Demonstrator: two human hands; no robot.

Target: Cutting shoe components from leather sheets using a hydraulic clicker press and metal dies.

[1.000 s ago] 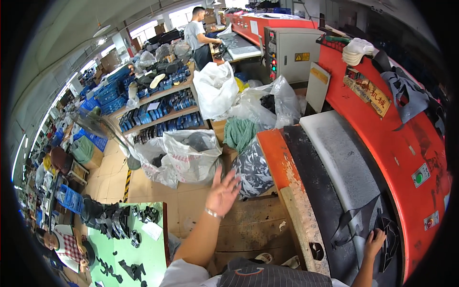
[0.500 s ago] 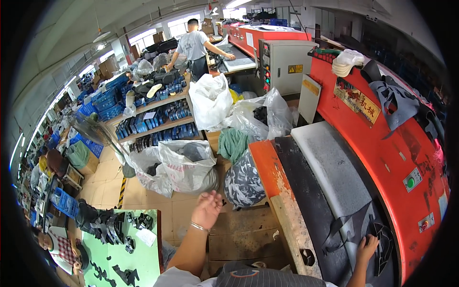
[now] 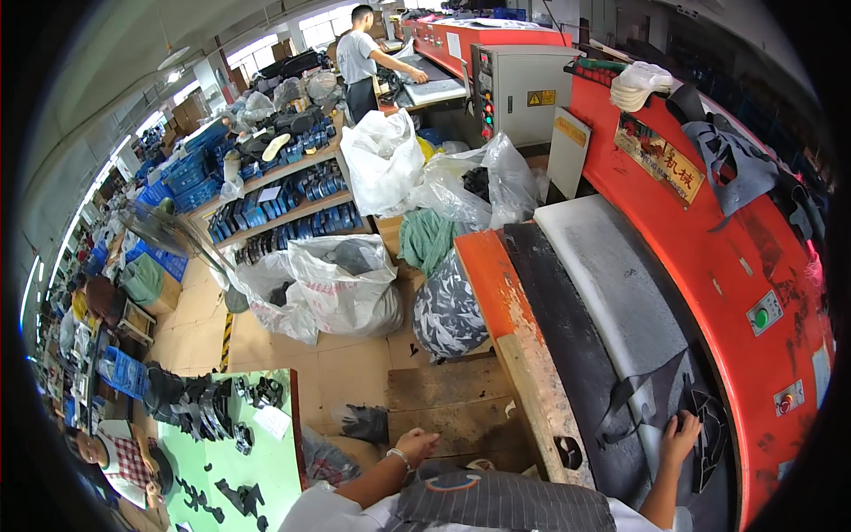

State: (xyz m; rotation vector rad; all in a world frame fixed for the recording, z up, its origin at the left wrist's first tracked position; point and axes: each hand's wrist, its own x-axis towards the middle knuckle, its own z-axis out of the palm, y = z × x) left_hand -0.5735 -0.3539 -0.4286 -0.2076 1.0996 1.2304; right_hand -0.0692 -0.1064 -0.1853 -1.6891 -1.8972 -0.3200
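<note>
On the bed of the red press (image 3: 753,266), my right hand (image 3: 681,436) rests with fingers spread. It lies on the edge of a dark grey sheet of material (image 3: 663,390), beside a black open-framed piece that looks like a cutting die (image 3: 709,434). A loose black strip of the sheet trails left over the white pad (image 3: 603,275). My left hand (image 3: 417,443), with a bracelet at the wrist, is in front of my body above the wooden boards (image 3: 452,390). Its fingers are loosely bent and nothing shows in them.
Left of me stands a green table (image 3: 279,479) with black cut pieces. White sacks (image 3: 346,288) and a patterned bundle (image 3: 448,310) lie ahead. A dark glove-like piece (image 3: 365,424) is near the boards. Another person (image 3: 359,62) works at the far machine; a second person (image 3: 120,457) is at left.
My left hand has dropped from its raised place, closer to my body and slightly right. My right hand stays almost where it was on the sheet. The whole view has shifted slightly.
</note>
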